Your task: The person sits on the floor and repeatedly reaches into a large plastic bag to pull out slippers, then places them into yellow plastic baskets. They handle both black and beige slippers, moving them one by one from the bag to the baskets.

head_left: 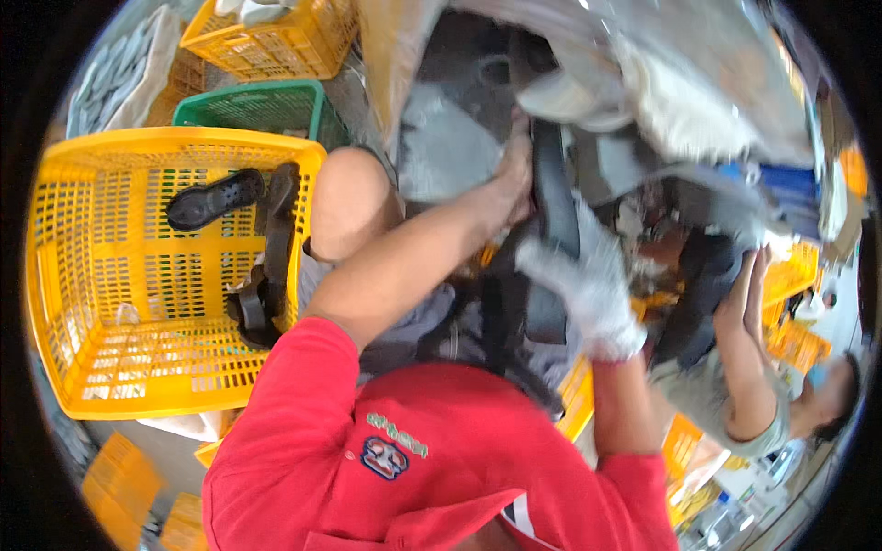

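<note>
A long black sole (555, 179) stands lengthwise between the hands, above the lap. The bare left hand (516, 174) is at its left edge, fingers pointing up along it; how firmly they close cannot be told. The gloved right hand (585, 280) is at its right, lower down, thumb spread from the fingers and laid across the front; blur hides whether it grips. Well to the left, a yellow crate (184, 137) holds more black soles (217, 199).

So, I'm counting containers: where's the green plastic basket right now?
The green plastic basket is at the head view's upper left, just beyond the large yellow plastic crate and below another yellow crate.
</note>
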Tool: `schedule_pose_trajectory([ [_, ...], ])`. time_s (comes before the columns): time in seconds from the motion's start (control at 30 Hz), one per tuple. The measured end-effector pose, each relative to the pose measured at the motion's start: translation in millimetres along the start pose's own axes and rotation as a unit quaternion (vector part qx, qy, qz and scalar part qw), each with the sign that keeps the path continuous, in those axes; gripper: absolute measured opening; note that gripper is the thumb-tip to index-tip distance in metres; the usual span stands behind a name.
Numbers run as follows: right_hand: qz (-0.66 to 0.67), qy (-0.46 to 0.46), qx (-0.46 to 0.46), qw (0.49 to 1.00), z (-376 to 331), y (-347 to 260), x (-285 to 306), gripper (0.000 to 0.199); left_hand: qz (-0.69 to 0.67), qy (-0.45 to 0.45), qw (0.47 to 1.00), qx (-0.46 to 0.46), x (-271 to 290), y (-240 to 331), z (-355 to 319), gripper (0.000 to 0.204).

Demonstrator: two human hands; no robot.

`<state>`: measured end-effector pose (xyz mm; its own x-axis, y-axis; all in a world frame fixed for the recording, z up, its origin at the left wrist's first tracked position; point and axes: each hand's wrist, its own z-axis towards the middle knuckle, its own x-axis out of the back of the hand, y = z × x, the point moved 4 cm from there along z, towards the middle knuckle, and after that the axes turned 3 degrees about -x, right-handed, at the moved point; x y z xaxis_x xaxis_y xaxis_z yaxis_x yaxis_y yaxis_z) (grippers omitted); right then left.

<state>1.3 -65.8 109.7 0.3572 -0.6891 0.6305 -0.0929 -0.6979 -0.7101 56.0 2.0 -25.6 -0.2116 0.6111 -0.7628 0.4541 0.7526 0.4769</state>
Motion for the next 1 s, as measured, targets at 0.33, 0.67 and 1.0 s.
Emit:
schedule_pose_trajectory([
  [0.33,-0.007,0.107,0.018,0.994,-55.3,-17.8,-5.8,0.067,-0.124,-0.044,0.991,0.002,1.8,-23.2,39.3,0.057],
  [0.67,0.054,0.063,0.018,0.996,16.4,-17.5,2.1,0.033,-0.139,0.081,0.987,-0.011,23.2,-10.5,26.0,0.086],
  [1.0,-0.129,0.045,0.12,0.983,-32.8,-18.9,4.9,0.031,0.015,0.13,0.991,-0.024,35.4,-2.9,23.8,0.055],
])
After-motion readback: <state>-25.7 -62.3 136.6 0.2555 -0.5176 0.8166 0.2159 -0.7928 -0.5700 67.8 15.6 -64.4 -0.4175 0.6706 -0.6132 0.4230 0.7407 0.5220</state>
